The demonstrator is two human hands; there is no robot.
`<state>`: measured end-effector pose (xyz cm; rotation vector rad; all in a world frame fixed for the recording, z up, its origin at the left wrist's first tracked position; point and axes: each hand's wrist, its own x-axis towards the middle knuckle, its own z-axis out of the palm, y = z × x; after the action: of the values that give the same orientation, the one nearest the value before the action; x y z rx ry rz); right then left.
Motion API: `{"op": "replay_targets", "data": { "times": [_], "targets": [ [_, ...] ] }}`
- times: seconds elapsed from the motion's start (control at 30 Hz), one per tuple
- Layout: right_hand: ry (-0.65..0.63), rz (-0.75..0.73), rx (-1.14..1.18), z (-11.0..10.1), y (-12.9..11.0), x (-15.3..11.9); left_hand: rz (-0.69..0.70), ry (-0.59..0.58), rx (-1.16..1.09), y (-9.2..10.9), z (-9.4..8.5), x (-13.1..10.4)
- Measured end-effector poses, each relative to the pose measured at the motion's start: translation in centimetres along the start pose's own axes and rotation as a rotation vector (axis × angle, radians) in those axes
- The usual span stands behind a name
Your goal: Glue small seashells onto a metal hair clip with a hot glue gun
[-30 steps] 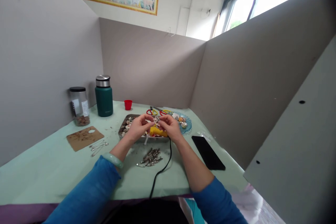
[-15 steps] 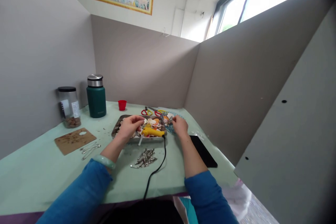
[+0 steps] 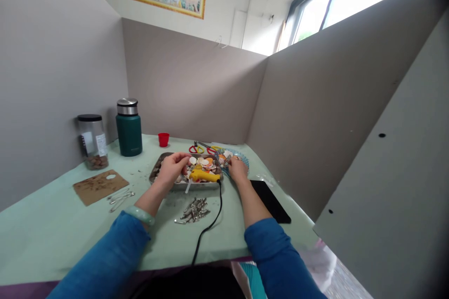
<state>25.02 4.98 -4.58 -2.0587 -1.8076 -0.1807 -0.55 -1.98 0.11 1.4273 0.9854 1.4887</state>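
My left hand (image 3: 172, 168) is over the left part of a metal tray (image 3: 210, 187). Its thumb and fingers are pinched together; whatever they hold is too small to make out. Seashells (image 3: 206, 162) fill the tray, and a yellow glue gun (image 3: 206, 176) lies across its front right, nozzle to the left. At the near edge of a blue glass dish (image 3: 242, 155), my right hand (image 3: 238, 169) has its fingers closed among small shells and pieces. What is between those fingertips is hidden. A pile of small silvery metal clips (image 3: 194, 210) lies in front of the tray.
A black cord (image 3: 210, 228) runs from the glue gun to the near edge. Right stands a dark flat panel (image 3: 271, 202). Scissors (image 3: 206, 148) and a red cup (image 3: 163, 139) are behind. Left are a green flask (image 3: 129, 133), a jar (image 3: 93, 142), cardboard (image 3: 100, 188) and safety pins (image 3: 120, 197).
My right hand has shifted slightly left and nearer, uncovering more of the blue dish. My left hand has barely moved and stays pinched over the tray.
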Motion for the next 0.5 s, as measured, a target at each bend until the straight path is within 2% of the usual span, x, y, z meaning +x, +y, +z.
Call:
{"op": "replay_targets", "data": {
  "times": [0.17,0.33,0.5],
  "targets": [
    [-0.012,-0.002,0.008,0.31,0.10,-0.01,0.002,0.000,0.040,-0.27,-0.16,0.08],
    [-0.038,-0.021,0.015,0.04,0.02,-0.07,-0.004,0.048,0.090,-0.30,-0.18,0.09],
    [-0.050,-0.014,0.015,-0.51,0.11,-0.22,-0.037,0.049,0.037,0.19,-0.03,-0.03]
  ]
}}
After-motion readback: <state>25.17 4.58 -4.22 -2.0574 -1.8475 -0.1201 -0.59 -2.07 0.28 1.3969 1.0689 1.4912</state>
